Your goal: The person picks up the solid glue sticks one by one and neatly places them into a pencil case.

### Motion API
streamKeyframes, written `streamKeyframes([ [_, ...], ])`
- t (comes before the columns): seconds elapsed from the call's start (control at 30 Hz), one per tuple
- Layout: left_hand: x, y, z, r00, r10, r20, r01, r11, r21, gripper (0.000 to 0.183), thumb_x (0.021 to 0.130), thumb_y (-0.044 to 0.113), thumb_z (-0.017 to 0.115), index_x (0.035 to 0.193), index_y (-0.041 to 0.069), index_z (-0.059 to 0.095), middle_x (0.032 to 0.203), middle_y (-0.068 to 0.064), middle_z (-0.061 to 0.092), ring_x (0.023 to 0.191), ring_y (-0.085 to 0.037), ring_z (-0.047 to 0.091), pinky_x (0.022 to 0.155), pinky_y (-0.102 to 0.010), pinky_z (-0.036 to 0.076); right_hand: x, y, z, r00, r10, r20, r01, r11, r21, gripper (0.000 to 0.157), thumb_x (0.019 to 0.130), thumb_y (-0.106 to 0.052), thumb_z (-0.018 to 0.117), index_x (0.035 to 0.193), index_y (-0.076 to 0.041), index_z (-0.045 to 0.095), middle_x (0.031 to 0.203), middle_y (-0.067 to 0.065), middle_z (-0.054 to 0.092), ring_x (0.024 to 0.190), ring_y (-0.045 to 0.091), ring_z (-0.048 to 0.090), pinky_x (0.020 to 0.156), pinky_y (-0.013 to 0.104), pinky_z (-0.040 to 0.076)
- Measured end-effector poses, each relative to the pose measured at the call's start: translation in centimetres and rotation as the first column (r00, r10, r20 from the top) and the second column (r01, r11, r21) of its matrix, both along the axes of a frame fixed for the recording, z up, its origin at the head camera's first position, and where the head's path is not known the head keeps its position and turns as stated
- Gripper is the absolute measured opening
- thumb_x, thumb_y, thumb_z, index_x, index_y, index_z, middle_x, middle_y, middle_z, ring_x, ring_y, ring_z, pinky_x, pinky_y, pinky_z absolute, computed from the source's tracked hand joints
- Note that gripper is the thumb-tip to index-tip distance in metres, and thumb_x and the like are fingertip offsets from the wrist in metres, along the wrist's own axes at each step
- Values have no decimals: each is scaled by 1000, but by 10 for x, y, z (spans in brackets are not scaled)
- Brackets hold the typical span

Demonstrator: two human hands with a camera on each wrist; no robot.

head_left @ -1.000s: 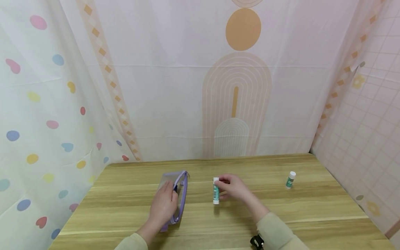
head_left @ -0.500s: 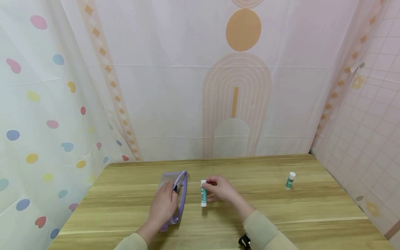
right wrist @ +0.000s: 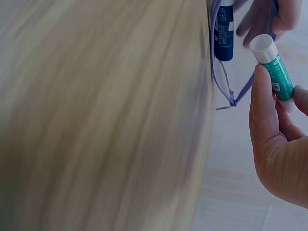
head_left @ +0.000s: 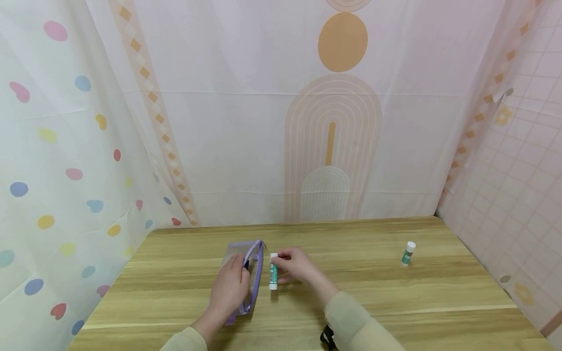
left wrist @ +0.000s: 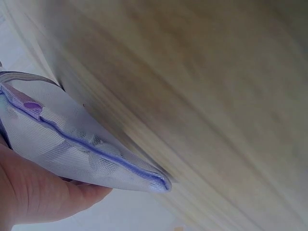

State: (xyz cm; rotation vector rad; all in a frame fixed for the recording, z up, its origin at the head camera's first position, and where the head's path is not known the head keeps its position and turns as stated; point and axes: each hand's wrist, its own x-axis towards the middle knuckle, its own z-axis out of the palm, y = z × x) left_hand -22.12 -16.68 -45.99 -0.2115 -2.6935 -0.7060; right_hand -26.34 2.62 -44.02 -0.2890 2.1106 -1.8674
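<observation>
A mesh zip pouch with purple edging lies on the table with its mouth spread open toward the right. My left hand grips its near side; the left wrist view shows the thumb against the pale mesh. Between fingers and thumb of my right hand a green-and-white glue stick is held upright, just right of the pouch mouth and apart from it. Inside the pouch, the right wrist view shows a dark blue tube with a label.
A second green-and-white glue stick stands on the wooden table at the right. Patterned curtains hang behind the table and along both sides. A small black object shows below the right sleeve.
My right hand has moved left with the glue stick, closer to the pouch mouth. The left hand and the pouch have stayed where they were.
</observation>
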Motion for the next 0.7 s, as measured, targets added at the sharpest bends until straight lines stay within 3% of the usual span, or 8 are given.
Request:
streamKeyframes([
  [0.43, 0, -1, 0, 1000, -8, -2, 8, 1000, 4, 43, 98, 8, 44, 134, -13, 51, 136, -35, 50, 125, -48, 49, 106, -56, 40, -3, -28, -5, 997, -67, 49, 67, 998, -6, 25, 95, -11, 65, 111, 8, 63, 91, 12, 60, 74, 21, 65, 62, 33, 61],
  [0.7, 0, -1, 1, 1000, -8, 18, 8, 1000, 8, 45, 99, 9, 43, 137, -14, 48, 138, -35, 48, 128, -48, 47, 108, -56, 38, -4, -38, -8, 996, -86, 35, 85, 996, 30, 24, 95, -12, 64, 110, 6, 64, 88, 11, 61, 70, 20, 65, 59, 32, 60],
])
